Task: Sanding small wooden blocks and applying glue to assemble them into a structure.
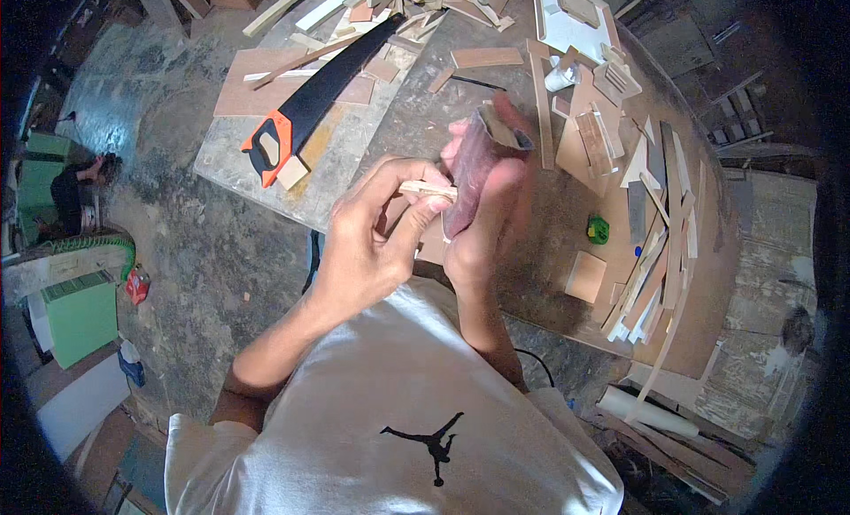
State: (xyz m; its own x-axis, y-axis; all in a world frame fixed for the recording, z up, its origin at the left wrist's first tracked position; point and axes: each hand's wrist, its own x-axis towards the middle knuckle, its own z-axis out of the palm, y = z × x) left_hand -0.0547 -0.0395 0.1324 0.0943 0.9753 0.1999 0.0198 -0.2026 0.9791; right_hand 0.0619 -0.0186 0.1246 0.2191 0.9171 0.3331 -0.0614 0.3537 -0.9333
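Observation:
My left hand (367, 227) pinches a small pale wooden piece (428, 192) between thumb and fingers, in front of my chest. In my right hand (496, 214) is a sanding block (474, 174), wrapped in dark reddish-brown sandpaper, with its wooden core showing at the upper end. The wooden piece's right end meets or nearly meets the sandpaper face; I cannot tell if they touch. Motion blurs the right fingers a little. Both hands are above the near edge of the worktable (398, 125).
A handsaw (328, 90) with an orange and black handle lies on the table's left part. Wood offcuts (381, 1) are heaped at the far side. To the right are stacked wooden strips (660, 267), a green tape-like item (598, 229) and a white container (561, 77).

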